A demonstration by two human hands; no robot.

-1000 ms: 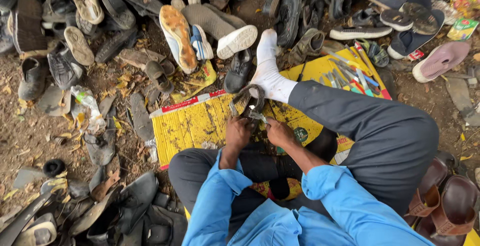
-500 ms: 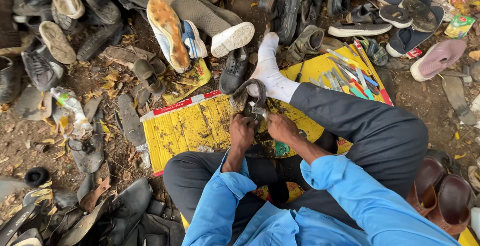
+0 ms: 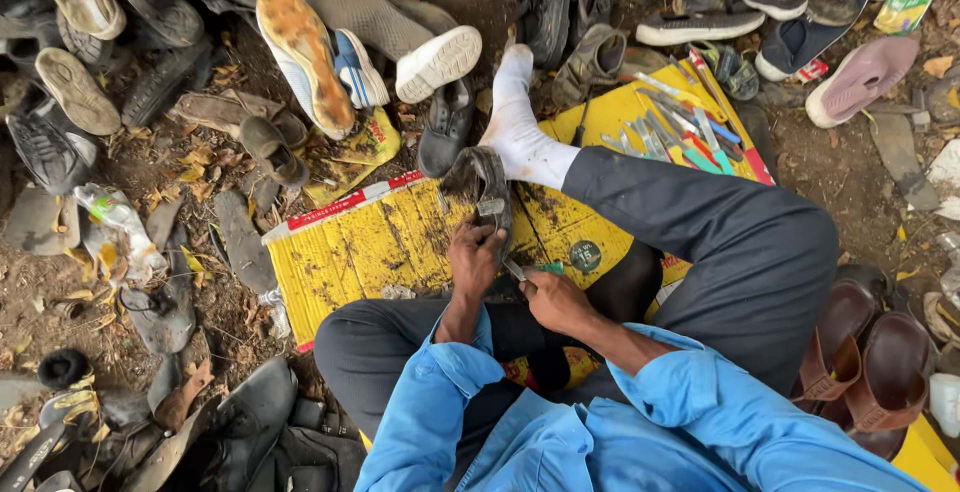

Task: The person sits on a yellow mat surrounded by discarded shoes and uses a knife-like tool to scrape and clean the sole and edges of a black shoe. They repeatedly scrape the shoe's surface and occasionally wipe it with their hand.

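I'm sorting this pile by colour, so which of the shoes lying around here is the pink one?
The pink slip-on at the upper right, on the dirt just right of the yellow mat's tools; the shoes around it are black, grey, brown or white.

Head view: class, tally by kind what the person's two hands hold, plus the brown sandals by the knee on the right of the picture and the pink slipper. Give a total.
Worn dark sandal, in the left hand: 1
Small metal tool, in the right hand: 1
Glossy brown leather sandals: 2
Pink slipper: 1
Total: 5
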